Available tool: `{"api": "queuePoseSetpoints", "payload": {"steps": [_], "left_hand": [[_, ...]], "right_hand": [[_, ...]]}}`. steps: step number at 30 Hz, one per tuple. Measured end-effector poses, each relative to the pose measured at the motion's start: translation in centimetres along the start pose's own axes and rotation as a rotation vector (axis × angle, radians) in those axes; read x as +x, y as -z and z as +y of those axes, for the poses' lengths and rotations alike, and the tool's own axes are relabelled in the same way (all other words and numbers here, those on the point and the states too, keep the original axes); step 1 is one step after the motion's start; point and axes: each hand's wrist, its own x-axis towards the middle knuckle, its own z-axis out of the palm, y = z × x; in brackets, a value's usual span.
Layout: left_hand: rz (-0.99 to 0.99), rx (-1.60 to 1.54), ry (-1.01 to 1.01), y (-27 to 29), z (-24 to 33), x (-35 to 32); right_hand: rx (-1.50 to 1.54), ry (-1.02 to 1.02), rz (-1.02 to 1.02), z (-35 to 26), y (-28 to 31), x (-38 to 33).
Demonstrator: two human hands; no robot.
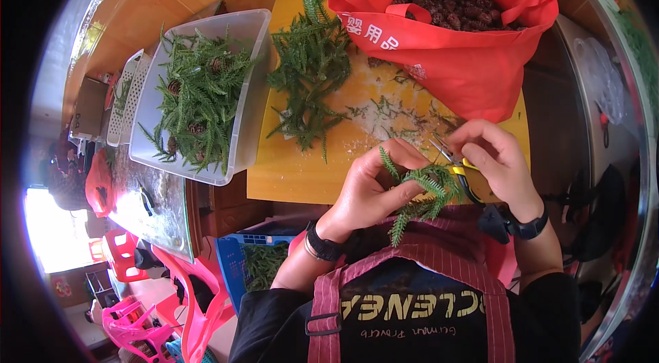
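My left hand [371, 191] pinches a green artificial pine sprig [436, 191] over the near edge of the yellow table [302, 181]. Its needled tips spread out below and to the right of my fingers. In my right hand [501, 167] is a pair of pliers [461, 169] with yellow and black handles. Their metal jaws point up and left, just above the sprig. Whether the jaws grip anything is too small to tell. A pile of pine sprigs [310, 61] lies on the table beyond my left hand, with green clippings and white crumbs scattered to its right.
At the back right stands a red bag [473, 68] full of brown pine cones [449, 3]. A clear plastic bin [250, 106] on the left holds sprigs and several cones. A blue crate [233, 270] with greenery and pink chairs [199, 294] are lower left.
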Motion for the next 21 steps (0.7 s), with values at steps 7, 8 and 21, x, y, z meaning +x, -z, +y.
{"api": "queuePoseSetpoints", "payload": {"steps": [7,8,21], "left_hand": [[0.031,0.126,-0.078,0.2,-0.2,0.0],[0.027,0.261,-0.149,0.1,0.0,0.2],[0.065,0.360,-0.227,1.4,-1.9,-0.3]], "right_hand": [[-1.048,0.078,0.057,4.6,2.9,-3.2],[-1.150,0.094,0.034,5.3,2.9,-3.6],[-1.106,0.064,0.101,7.9,1.6,-5.6]]}}
